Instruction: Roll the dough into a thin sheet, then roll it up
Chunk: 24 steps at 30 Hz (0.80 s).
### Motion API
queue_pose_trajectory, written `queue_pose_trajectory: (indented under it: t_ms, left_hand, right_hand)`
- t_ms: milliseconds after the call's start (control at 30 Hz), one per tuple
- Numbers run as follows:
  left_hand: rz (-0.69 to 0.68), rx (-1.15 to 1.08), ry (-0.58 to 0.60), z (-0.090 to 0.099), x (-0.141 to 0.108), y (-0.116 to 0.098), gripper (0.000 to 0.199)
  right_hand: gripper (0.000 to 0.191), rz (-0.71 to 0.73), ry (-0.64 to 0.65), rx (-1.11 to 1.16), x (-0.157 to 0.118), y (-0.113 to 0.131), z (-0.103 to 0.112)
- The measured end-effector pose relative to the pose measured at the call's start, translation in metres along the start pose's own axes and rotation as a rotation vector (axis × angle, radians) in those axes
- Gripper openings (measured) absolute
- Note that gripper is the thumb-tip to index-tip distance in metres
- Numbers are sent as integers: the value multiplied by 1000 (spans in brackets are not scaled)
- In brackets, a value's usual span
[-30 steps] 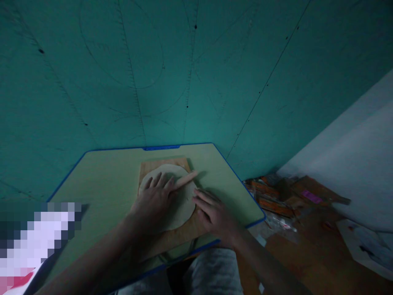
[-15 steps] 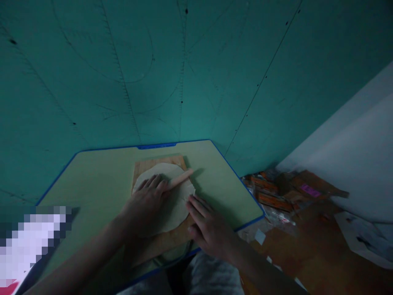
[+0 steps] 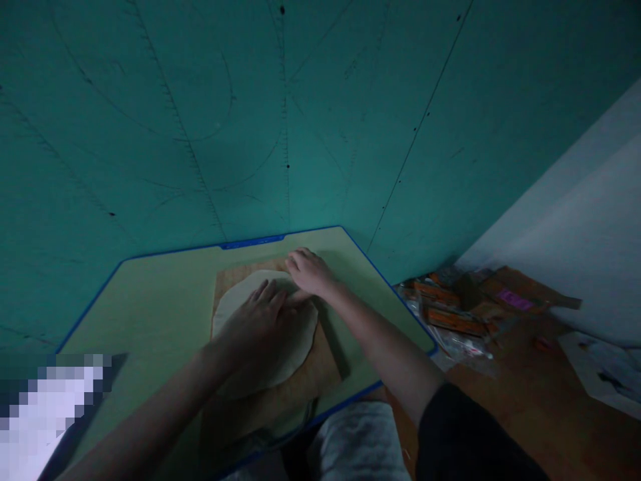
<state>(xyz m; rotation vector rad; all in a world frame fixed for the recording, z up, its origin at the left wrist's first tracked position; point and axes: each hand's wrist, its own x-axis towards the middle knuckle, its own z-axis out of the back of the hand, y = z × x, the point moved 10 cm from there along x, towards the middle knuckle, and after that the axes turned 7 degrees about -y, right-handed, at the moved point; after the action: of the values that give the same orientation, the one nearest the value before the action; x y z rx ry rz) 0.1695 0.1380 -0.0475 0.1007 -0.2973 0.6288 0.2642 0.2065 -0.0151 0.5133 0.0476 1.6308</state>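
Observation:
A round, thin sheet of dough [image 3: 295,344] lies on a wooden board [image 3: 320,367]. My left hand [image 3: 260,310] rests over a small wooden rolling pin [image 3: 299,296] on top of the dough, its fingers bent across the pin and hiding most of it. Only the pin's right part shows. My right hand [image 3: 309,270] is at the far right corner of the board, just beyond the pin's end, with its fingers curled down. What those fingers grip, if anything, is hidden.
The board sits on a pale table [image 3: 160,314] with a blue rim, against a green wall [image 3: 330,147]. Packaged orange items [image 3: 455,321] and torn cardboard [image 3: 515,287] lie on the floor at right. A blurred-out bright patch [image 3: 55,414] covers the lower left.
My right hand has moved from the dough's near right edge to the board's far right corner, and its fingers have curled. My left hand stays on the rolling pin, slightly further right.

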Motion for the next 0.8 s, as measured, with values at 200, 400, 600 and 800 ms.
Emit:
queue_pose_trajectory:
  t_ms: [200, 400, 600, 800]
  left_hand:
    - [231, 38, -49, 5, -4, 25, 63]
    - [173, 83, -54, 10, -14, -11, 68]
    - [120, 105, -18, 18, -28, -46, 63]
    - [99, 85, -18, 20, -49, -73, 66]
  right_hand:
    - [39, -79, 109, -45, 0, -8, -27]
    - [61, -71, 207, -111, -28, -12, -23]
    - [57, -36, 222, -182, -66, -6, -10]
    - [58, 47, 161, -195, -110, 1, 6]
